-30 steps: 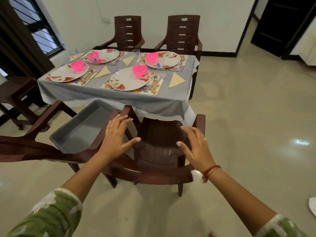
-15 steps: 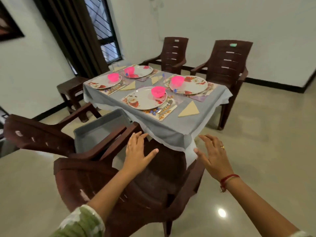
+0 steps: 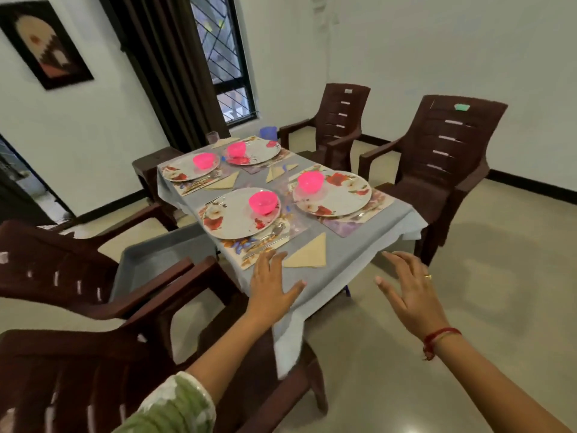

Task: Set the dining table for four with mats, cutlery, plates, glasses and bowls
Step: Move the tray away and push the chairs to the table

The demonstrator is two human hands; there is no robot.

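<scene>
**Table laid for four, both hands spread at its near end**

The dining table [image 3: 359, 254] sits mid-room under a grey tablecloth [image 3: 315, 295], with four brown plastic armchairs around it: two on the far side [image 3: 443, 157] [image 3: 337, 120] and two on the near left [image 3: 62, 270] [image 3: 93, 370]. A grey tub [image 3: 162, 257] rests on the seat of the upper left chair.

Four floral mats [image 3: 349, 225] lie on the cloth. Each carries a flowered plate [image 3: 231, 217], and a folded cream napkin [image 3: 309, 253] lies beside the nearest mat.

The left hand [image 3: 271, 285] is flat with its fingers fanned over the table's near edge. Whether it touches the cloth cannot be told. The right hand [image 3: 409, 289] is also splayed and holds nothing, off the table's corner and above the floor.

A pink bowl [image 3: 263, 202] stands on each plate. Cutlery [image 3: 265, 239] lies on the nearest mat beside its plate. The glasses are too blurred to place, except one at the far end [image 3: 212, 137].
</scene>
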